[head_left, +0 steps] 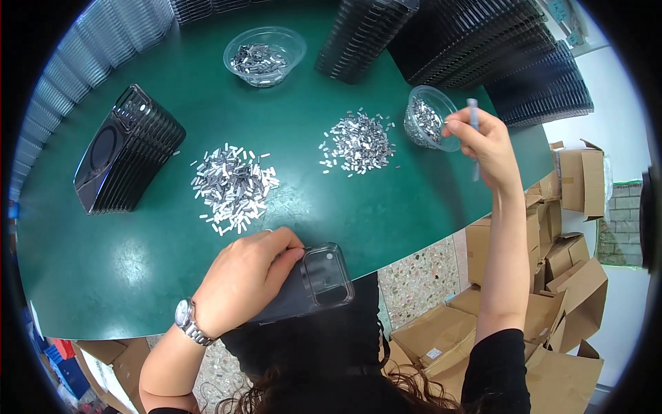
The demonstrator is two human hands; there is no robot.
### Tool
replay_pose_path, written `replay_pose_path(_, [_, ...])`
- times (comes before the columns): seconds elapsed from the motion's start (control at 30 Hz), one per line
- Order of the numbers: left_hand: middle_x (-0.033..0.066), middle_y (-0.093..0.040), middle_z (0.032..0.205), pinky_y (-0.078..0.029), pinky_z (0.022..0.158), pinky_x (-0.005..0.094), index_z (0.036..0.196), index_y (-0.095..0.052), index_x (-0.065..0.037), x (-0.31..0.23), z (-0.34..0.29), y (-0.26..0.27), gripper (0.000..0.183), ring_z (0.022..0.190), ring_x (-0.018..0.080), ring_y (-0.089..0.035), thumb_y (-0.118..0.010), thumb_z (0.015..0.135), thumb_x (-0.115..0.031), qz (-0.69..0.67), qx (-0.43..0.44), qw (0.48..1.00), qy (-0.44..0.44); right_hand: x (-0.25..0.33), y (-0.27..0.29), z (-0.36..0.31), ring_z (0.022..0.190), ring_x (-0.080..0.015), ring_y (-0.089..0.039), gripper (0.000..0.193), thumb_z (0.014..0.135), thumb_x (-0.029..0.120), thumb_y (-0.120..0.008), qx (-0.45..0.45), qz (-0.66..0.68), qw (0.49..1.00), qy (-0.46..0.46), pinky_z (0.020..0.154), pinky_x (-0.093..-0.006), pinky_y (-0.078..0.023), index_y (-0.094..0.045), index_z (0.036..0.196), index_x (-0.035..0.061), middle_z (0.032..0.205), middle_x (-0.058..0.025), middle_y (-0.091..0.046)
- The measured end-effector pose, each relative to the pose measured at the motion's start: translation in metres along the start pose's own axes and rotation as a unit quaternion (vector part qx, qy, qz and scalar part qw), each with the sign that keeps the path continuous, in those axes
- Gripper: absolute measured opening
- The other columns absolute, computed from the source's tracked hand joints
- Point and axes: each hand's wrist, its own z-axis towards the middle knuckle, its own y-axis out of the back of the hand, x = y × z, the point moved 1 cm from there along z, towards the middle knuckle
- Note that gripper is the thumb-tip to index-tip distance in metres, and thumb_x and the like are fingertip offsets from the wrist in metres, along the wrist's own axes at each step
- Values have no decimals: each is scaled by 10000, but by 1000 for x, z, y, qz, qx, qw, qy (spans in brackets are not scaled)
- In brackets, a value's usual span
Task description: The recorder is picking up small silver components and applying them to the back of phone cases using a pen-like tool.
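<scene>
- From where I stand, the left hand [252, 272] is curled closed over a smoky translucent phone case [296, 303], thumb and forefinger together beside its camera window, at the table's near edge.
- The right hand [486, 145], at two o'clock from that case, has thumb and forefinger pinched nearly together; whether a tiny piece sits between them I can't tell. A slim grey rod-like tool [474, 114] lies across the same hand, gripped in its fingers.
- At ten o'clock from the right hand, right at its fingertips, a clear plastic tub [441, 99] holds small silvery pieces.
- By my judgement one case is in hand and unfinished, with plenty of loose parts left.
- Around the case: a pile of small pill-shaped pieces [234, 186] at eleven o'clock, a second pile [360, 143] at one, a round clear bowl [293, 52] of more pieces at twelve.
- At ten o'clock leans a stack of phone cases [127, 159]; whether those are done or waiting, I can't say.
- Beyond, towards one, rise black tray stacks [362, 41].
</scene>
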Motion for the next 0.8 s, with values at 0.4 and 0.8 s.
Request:
replay_pose_path(0.4, [191, -725, 909, -532, 720, 410, 1046, -707, -10, 1, 7, -5, 147, 791, 365, -694, -649, 1031, -144, -2, -19, 1000, -14, 24, -54, -60, 602, -49, -409, 43, 921, 41, -725, 148, 427, 889, 77, 576, -231, -351, -682, 919, 34, 952, -207, -748])
replay_pose_path(0.8, [198, -718, 895, -539, 732, 455, 1052, -686, -21, 5, 10, -9, 131, 836, 409, -699, -638, 1031, -141, 12, -25, 1000, -11, 35, -141, -88, 814, -178, -584, 119, 781, 14, -781, 132, 33, 951, 276, 703, -318, -471, -760, 878, 79, 927, -3, -756])
